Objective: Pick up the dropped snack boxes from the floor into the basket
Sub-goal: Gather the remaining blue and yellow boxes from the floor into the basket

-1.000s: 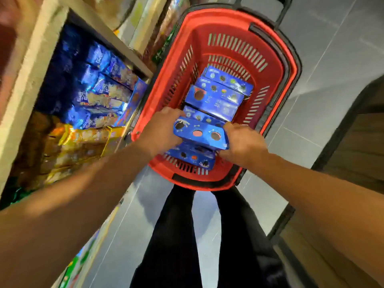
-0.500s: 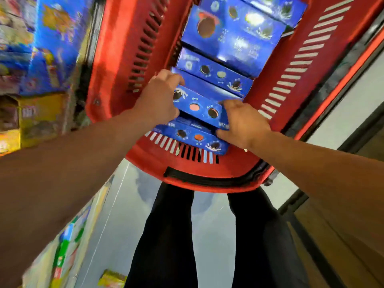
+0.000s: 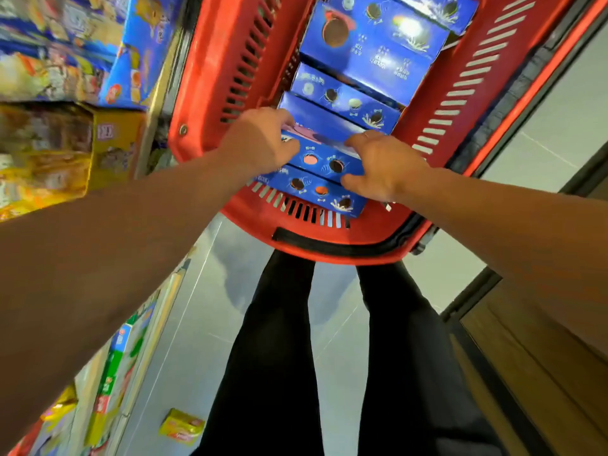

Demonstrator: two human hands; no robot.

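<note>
Red slotted plastic forms the shopping basket (image 3: 210, 77), which stands on the grey tiled floor (image 3: 204, 324) just beyond the person's black-trousered legs (image 3: 273, 340). Inside it, blue cardboard snack boxes (image 3: 368, 51) printed with dark round biscuits lie side by side in a row from the near wall to the far end. Both hands hold one more long blue snack box (image 3: 324, 158) low over that row, near the basket's near wall: the left hand (image 3: 260, 144) curls its fingers over the box's left end, and the right hand (image 3: 383, 166) grips the right end with fingers on top and thumb on the near side. A small yellow packet (image 3: 182, 426) lies on the floor by the foot of the stocked shelves (image 3: 65, 93) on the left.
</note>
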